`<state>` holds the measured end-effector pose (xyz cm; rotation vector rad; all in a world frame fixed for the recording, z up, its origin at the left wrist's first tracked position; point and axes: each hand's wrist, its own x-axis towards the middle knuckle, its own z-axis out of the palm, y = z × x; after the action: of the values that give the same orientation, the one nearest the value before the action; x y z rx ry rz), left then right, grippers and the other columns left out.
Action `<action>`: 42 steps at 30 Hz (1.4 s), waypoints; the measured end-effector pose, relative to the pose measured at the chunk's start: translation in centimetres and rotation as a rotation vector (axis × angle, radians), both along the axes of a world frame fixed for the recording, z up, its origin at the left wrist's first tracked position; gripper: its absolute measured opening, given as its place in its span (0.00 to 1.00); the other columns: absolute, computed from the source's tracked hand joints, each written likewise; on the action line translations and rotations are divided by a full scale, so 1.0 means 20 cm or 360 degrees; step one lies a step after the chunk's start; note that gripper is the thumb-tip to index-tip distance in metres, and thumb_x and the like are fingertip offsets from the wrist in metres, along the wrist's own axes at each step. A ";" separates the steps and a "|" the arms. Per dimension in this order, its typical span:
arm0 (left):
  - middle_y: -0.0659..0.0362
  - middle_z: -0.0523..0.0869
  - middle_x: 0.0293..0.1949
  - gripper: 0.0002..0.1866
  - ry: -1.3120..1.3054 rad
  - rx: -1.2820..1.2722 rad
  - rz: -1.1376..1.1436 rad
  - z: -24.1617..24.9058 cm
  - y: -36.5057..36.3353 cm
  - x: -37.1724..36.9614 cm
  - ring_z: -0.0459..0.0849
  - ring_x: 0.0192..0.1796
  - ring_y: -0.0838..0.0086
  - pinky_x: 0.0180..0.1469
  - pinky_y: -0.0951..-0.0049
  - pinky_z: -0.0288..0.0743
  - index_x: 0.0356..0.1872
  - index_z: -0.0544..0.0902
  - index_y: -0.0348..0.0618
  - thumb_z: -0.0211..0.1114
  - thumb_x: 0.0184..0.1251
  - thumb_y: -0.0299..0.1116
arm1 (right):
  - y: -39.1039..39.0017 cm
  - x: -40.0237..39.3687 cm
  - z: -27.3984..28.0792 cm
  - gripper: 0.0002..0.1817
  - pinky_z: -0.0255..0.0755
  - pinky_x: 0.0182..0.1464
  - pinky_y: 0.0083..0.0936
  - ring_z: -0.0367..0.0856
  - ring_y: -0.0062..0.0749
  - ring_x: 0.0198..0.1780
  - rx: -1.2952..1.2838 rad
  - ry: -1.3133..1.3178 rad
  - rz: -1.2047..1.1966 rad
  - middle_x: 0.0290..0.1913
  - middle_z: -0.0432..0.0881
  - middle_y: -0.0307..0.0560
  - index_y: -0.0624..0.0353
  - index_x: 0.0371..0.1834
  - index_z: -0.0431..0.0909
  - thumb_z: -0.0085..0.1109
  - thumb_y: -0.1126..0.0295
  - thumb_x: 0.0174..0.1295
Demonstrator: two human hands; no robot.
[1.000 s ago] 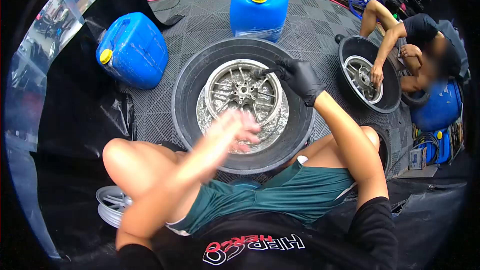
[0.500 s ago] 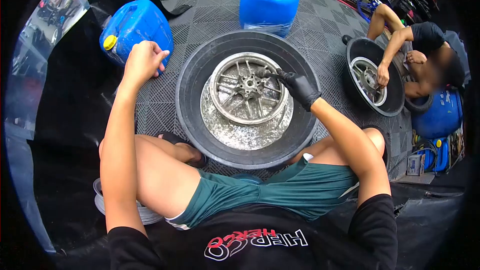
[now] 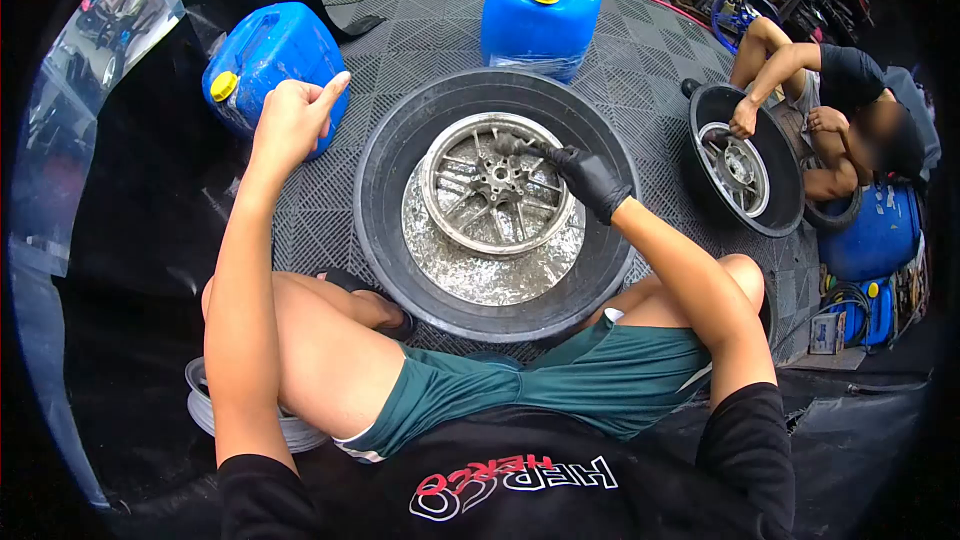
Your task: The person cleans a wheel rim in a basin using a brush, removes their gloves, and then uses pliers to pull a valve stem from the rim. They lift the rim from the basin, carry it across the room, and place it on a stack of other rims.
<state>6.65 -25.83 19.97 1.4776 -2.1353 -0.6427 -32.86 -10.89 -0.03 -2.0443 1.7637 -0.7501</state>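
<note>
A grey spoked motorcycle wheel rim (image 3: pixel 433 185) lies tilted in a round black tub (image 3: pixel 372 230), above a shallow layer of shiny liquid. My right hand (image 3: pixel 592 180), in a black glove, grips a small dark brush (image 3: pixel 512 143). The brush's head rests against the upper spokes of the rim. Bare and held up in the air, my left hand (image 3: pixel 292 120) is beside a blue jerrycan (image 3: pixel 280 45) with a yellow cap. Its fingers are curled in and the thumb sticks out; nothing shows in it.
Another blue jerrycan (image 3: pixel 540 20) stands behind the tub. On the right, a co-worker (image 3: pixel 850 75) reaches into a second black tub (image 3: pixel 790 205) holding a wheel rim (image 3: pixel 762 190). A further rim (image 3: pixel 205 410) lies by my left leg. Patterned grey tiles (image 3: pixel 400 30) cover the floor.
The brush has moved slightly left along the upper spokes. My left thumb has swung up away from the curled fingers. The co-worker's hand has shifted up and left.
</note>
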 end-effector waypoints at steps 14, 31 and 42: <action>0.51 0.82 0.18 0.16 -0.0025 -0.0203 -0.0147 -0.09 0.02 -0.06 0.83 0.23 0.66 0.31 0.64 0.75 0.25 0.83 0.36 0.73 0.60 0.40 | 0.08 0.00 -0.11 0.19 0.77 0.37 0.43 0.84 0.53 0.35 0.0218 0.0424 0.0070 0.36 0.84 0.59 0.43 0.65 0.76 0.45 0.63 0.74; 0.48 0.85 0.21 0.23 -0.0109 -0.0343 -0.0063 -0.07 0.01 -0.14 0.87 0.29 0.55 0.37 0.60 0.79 0.27 0.89 0.40 0.60 0.69 0.50 | 0.08 0.06 0.02 0.21 0.77 0.32 0.43 0.84 0.49 0.31 0.0195 0.0972 0.0074 0.30 0.84 0.50 0.38 0.62 0.77 0.54 0.66 0.65; 0.47 0.85 0.23 0.24 -0.0226 -0.0331 0.0038 -0.04 0.02 -0.15 0.87 0.32 0.52 0.37 0.57 0.80 0.26 0.87 0.40 0.61 0.66 0.53 | 0.11 0.00 -0.11 0.15 0.76 0.38 0.43 0.85 0.49 0.35 0.0571 0.0380 -0.0090 0.37 0.86 0.53 0.44 0.53 0.83 0.52 0.60 0.68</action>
<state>3.65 -25.51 19.08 1.4693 -2.2104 -0.3033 -32.78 -8.59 -2.28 -1.9051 1.9241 -0.1855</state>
